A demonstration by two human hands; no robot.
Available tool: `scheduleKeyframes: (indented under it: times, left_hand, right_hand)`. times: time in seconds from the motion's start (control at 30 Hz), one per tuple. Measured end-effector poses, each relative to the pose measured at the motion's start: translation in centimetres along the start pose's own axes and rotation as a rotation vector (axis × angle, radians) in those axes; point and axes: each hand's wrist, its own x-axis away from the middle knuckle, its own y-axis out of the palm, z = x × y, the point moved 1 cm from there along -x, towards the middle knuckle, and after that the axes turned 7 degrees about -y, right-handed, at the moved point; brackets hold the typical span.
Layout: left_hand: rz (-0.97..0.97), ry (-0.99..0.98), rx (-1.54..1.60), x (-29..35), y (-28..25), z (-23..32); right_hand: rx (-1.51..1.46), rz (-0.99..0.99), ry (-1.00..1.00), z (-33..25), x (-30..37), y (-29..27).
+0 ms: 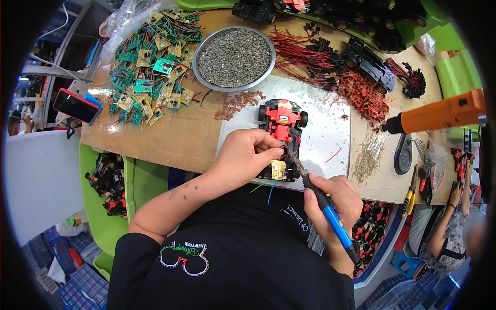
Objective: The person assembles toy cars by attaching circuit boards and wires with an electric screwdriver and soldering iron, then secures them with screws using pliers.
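Observation:
A toy car chassis (285, 116), red and black with black wheels, lies on a white sheet (325, 139) in front of me. My right hand (336, 204) grips a soldering iron (330, 219) with a blue and black handle. Its metal tip reaches the middle of the chassis, close to my left fingertips. My left hand (248, 155) is closed in a pinch over the chassis; what its fingertips hold is too small to make out. A small yellowish circuit board (278, 169) with green and blue wires lies on the near end of the chassis.
Circuit boards (150, 72) with wires are heaped at the left, beside a metal bowl (235, 58) of screws. Red and black wired parts (361, 98) pile up at the right. An orange power tool (439, 111) juts in there. Yellow-handled pliers (409, 199) and another person (449, 227) are farther right.

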Motion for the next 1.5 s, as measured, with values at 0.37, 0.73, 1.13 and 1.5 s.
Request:
scheduleKeyframes:
  times: [0.37, 0.73, 1.13, 1.5]
  left_hand:
    - [0.023, -0.005, -0.033, 0.1, 0.0, 0.4]
    - [0.05, 0.039, -0.072, 0.2, 0.1, 0.3]
    - [0.144, 0.079, 0.033, 1.1, -0.1, -0.5]
    - [0.08, 0.043, -0.136, 1.0, -0.9, 0.5]
  right_hand:
    - [-0.039, 0.142, 0.067, 0.3, 0.0, -0.3]
    - [-0.046, 0.151, 0.066, 0.2, 0.0, -0.3]
    - [-0.035, 0.137, 0.039, -0.2, -0.3, 0.0]
    - [-0.057, 0.105, -0.006, 0.2, -0.8, 0.7]
